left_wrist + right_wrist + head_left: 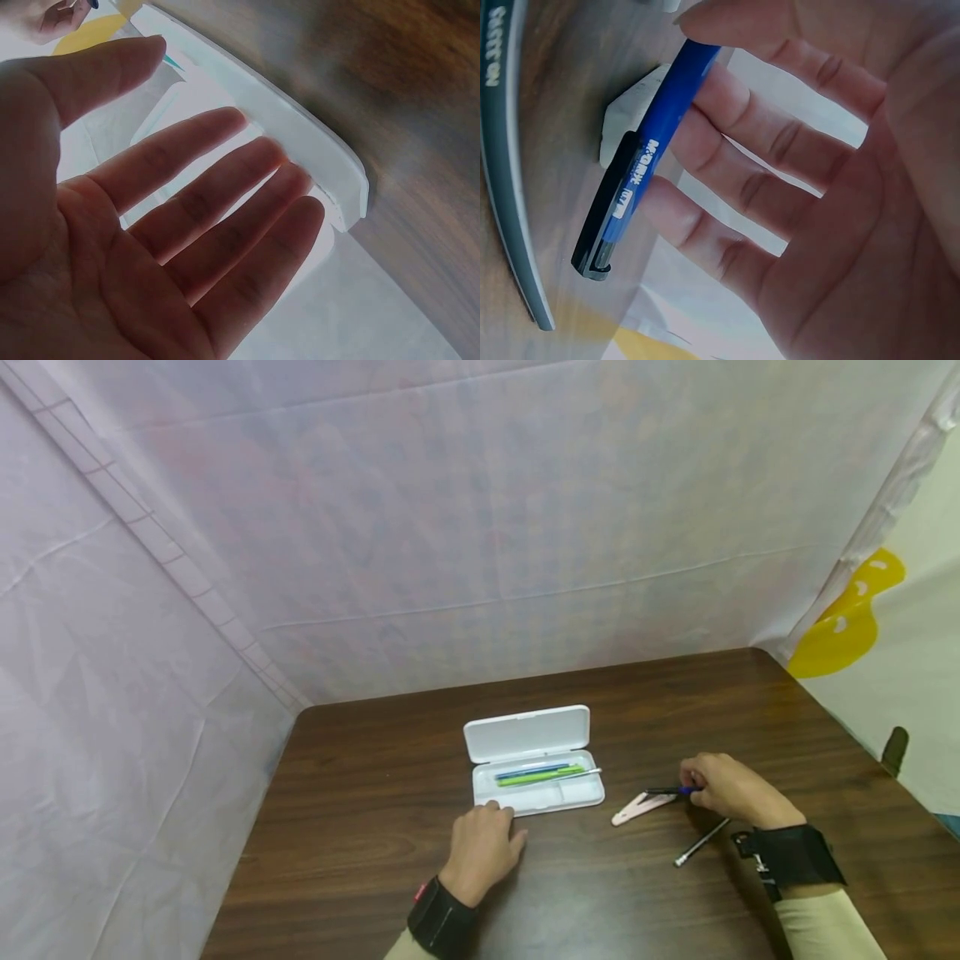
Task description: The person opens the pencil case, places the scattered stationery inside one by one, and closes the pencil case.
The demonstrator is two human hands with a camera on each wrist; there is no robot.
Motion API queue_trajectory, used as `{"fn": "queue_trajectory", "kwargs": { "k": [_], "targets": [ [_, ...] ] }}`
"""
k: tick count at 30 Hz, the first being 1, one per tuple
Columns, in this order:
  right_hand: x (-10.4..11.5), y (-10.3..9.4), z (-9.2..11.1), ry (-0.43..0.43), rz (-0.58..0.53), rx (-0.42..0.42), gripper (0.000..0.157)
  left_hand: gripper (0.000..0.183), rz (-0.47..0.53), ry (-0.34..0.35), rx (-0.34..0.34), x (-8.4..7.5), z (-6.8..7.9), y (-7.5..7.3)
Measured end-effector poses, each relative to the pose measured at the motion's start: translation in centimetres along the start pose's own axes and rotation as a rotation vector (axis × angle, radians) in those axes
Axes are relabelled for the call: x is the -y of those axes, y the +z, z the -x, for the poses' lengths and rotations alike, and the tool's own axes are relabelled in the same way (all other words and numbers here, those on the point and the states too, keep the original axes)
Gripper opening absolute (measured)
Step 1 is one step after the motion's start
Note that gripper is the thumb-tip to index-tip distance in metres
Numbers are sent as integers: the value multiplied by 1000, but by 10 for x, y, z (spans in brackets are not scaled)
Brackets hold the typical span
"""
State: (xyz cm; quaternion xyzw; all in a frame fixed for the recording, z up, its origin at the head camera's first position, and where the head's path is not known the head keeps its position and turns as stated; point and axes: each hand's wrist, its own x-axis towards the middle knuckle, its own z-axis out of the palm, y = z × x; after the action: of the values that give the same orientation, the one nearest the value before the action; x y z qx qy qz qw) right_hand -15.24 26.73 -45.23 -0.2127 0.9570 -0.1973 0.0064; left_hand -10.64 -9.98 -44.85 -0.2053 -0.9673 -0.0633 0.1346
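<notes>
My right hand (731, 789) pinches a blue pen (664, 120) with a black clip between thumb and fingers, over the table's right part. In the head view the pen's dark end overlaps a pale pink, narrow pointed flat piece (636, 808). A dark pencil (701, 843) with a whitish end lies just in front of that hand. My left hand (483, 850) has its fingers extended, fingertips right at the front edge of an open white pencil case (517, 803). Inside the case lie a green pen (540, 776), a blue one (517, 772) and a thin silvery stick (588, 772) reaching over the right rim.
The case's lid (528, 735) stands raised at the back. Everything lies on a dark brown wooden table (360, 827) with rounded far corners. Pale fabric (480, 527) hangs behind the table and on its left; a yellow shape (847, 627) marks the right-hand sheet.
</notes>
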Motion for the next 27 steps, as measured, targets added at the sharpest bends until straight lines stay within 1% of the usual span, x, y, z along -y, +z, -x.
{"fn": "queue_trajectory", "kwargs": {
  "k": [8, 17, 22, 27],
  "targets": [
    [3, -1, -3, -3, 0, 1, 20, 29, -4, 1, 1, 1, 0, -1],
    [5, 0, -8, -26, 15, -30, 20, 29, -4, 5, -2, 1, 0, -2],
    [9, -1, -13, -24, 22, -16, 19, 29, -5, 6, 4, 0, 0, -2],
    [13, 0, -17, -21, 20, -12, 18, 29, -6, 7, -6, 0, 0, 0]
  ]
}}
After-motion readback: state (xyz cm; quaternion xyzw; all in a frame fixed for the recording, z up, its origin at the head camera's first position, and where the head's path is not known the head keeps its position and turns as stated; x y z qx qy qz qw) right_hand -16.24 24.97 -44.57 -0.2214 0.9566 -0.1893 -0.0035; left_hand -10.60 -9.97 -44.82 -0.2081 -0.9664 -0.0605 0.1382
